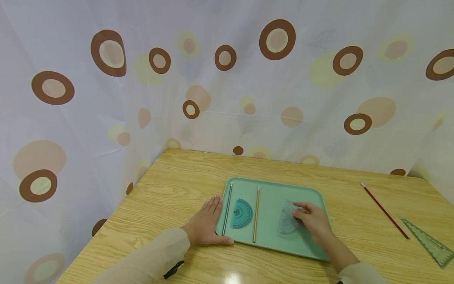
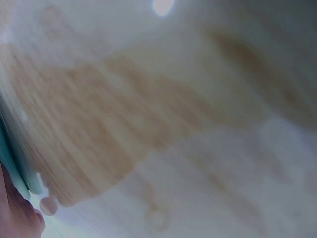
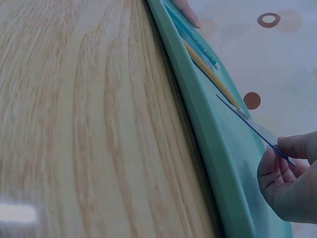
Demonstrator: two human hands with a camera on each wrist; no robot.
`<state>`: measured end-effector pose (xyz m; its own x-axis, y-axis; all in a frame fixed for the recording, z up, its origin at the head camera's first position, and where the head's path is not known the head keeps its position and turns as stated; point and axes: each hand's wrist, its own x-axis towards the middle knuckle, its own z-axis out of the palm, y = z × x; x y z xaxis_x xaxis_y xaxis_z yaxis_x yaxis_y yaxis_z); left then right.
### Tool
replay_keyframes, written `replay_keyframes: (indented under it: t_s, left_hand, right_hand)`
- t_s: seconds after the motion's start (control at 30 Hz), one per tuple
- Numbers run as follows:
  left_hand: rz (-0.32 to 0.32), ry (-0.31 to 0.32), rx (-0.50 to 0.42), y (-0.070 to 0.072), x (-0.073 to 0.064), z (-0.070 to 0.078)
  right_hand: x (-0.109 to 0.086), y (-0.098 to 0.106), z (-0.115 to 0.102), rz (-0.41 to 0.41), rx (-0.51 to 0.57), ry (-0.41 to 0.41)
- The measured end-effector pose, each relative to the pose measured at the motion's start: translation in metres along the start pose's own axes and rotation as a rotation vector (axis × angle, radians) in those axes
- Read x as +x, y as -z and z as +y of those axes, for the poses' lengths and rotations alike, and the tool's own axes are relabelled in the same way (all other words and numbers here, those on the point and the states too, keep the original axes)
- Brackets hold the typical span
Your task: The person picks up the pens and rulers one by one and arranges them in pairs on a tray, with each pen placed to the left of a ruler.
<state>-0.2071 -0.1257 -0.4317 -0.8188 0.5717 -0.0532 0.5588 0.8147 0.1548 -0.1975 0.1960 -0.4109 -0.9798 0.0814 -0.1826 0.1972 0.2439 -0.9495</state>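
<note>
A clear protractor point(image 1: 286, 221) is pinched between the thumb and fingers of my right hand point(image 1: 312, 221), over the right half of a green tray point(image 1: 273, 240). In the right wrist view the protractor point(image 3: 255, 130) appears edge-on and tilted above the tray floor, held at one end. My left hand point(image 1: 207, 225) rests with straight fingers along the tray's left edge, thumb at the near corner. Inside the tray lie a blue pencil point(image 1: 227, 209), a teal protractor point(image 1: 242, 213) and a yellow pencil point(image 1: 256, 215). The left wrist view is blurred and shows only some fingers point(image 2: 20, 213).
To the right of the tray, a red pencil point(image 1: 384, 210) lies on the wooden table point(image 1: 191, 173). Beside it is a greenish set square point(image 1: 427, 242) near the right edge. A patterned curtain point(image 1: 248, 86) hangs behind the table and along its sides.
</note>
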Motion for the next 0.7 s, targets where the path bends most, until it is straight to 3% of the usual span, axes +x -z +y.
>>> replay_keyframes:
  t_s: [0.7]
  left_hand:
    - [-0.003,-0.010,-0.004,0.001,-0.001,0.000]
  right_hand:
    - [0.006,-0.025,-0.008,0.001,0.024,-0.007]
